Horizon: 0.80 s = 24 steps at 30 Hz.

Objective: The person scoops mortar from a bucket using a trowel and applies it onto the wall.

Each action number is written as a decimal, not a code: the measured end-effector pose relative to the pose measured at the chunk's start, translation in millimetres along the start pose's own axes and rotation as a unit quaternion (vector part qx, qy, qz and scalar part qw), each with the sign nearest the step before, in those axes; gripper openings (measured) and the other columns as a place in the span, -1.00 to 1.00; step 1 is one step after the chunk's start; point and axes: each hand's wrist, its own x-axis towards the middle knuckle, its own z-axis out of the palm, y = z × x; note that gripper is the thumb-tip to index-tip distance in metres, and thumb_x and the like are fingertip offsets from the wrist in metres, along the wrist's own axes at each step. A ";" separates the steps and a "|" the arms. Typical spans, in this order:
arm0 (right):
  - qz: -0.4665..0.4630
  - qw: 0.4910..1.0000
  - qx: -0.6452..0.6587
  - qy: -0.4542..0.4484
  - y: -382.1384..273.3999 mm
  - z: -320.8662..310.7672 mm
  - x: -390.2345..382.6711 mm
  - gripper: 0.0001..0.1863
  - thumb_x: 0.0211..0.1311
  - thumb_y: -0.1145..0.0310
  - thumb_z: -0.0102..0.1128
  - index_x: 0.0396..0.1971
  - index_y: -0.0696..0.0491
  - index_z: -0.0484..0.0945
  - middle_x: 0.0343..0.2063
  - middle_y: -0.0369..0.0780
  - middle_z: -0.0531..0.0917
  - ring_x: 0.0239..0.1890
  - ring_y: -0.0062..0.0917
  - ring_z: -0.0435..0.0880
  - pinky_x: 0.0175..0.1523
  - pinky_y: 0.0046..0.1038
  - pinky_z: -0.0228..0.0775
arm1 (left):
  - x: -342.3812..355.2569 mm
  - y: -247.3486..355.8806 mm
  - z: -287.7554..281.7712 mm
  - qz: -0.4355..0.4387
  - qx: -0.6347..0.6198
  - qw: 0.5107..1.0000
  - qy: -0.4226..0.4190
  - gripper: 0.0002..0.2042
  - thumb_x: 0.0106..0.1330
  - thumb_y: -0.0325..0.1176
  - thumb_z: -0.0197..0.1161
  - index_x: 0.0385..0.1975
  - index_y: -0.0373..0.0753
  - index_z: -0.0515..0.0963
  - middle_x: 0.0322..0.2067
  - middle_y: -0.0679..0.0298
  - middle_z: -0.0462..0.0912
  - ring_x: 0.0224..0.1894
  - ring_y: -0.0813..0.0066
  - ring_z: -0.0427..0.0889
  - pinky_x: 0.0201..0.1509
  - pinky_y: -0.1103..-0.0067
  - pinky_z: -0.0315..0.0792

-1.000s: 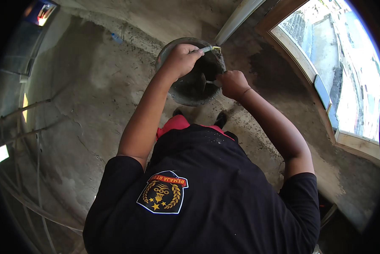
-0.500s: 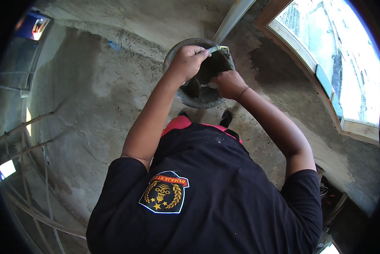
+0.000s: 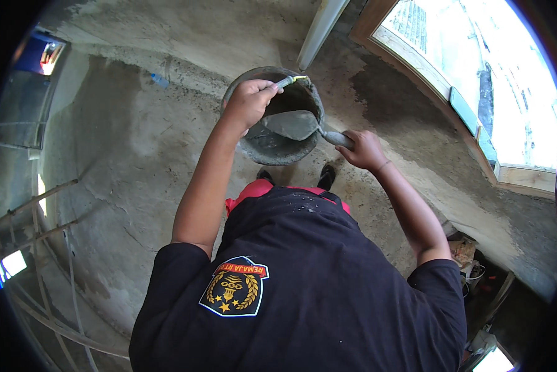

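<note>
My left hand (image 3: 247, 105) is closed on a grey grip (image 3: 283, 83) with a bent yellowish end (image 3: 300, 78) at the far rim of a round, mortar-crusted bucket (image 3: 227, 115); I cannot tell if the grip is part of it. My right hand (image 3: 360, 149) grips the grey handle of a trowel (image 3: 339, 140) just right of the bucket. The trowel's grey-coated blade (image 3: 292, 124) lies tilted across the bucket's inside. Grey wet material (image 3: 272, 149) shows in the bottom.
A white pipe (image 3: 318, 34) stands behind the bucket. A wood-framed window (image 3: 365, 28) is at right, a dark slab (image 3: 464, 111) on its ledge. A plastic bottle (image 3: 159, 80) lies back left. Poles (image 3: 49, 192) lean at left; assorted items (image 3: 470, 266) sit lower right. My feet (image 3: 326, 177) are below the bucket.
My right hand has moved right and down, lifting the trowel blade into fuller view within the bucket. My left hand and the bucket sit lower and further left in the picture.
</note>
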 end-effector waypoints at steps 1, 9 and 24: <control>0.002 1.000 -0.003 -0.001 8.9 0.5 -11.1 -0.67 -0.12 0.14 0.25 -0.43 0.08 0.57 -0.53 -0.08 0.59 -0.43 -0.18 0.58 -0.30 -0.24 0.40 | 0.9 0.4 1.1 0.001 -0.004 1.000 -0.002 -0.80 0.27 -0.33 0.08 -0.38 -0.31 0.60 -0.70 0.55 0.28 -0.65 0.80 0.17 -0.58 0.73 0.06; 0.119 0.993 -0.002 0.018 51.1 12.3 -69.1 -0.61 -0.07 0.13 0.26 -0.26 0.05 0.51 -0.49 -0.06 0.62 -0.41 -0.14 0.60 -0.30 -0.25 0.43 | 8.5 -9.1 16.8 -0.049 -0.054 0.997 -0.015 -0.80 0.29 -0.32 0.06 -0.37 -0.29 0.59 -0.67 0.55 0.27 -0.62 0.80 0.15 -0.56 0.74 0.06; 0.157 0.986 0.034 0.050 73.3 16.1 -88.1 -0.62 -0.05 0.08 0.21 -0.28 0.02 0.53 -0.52 -0.05 0.61 -0.42 -0.12 0.59 -0.29 -0.21 0.43 | 13.1 2.6 51.5 -0.066 -0.080 0.994 -0.017 -0.79 0.32 -0.32 0.02 -0.29 -0.30 0.55 -0.68 0.55 0.24 -0.68 0.82 0.11 -0.62 0.79 -0.02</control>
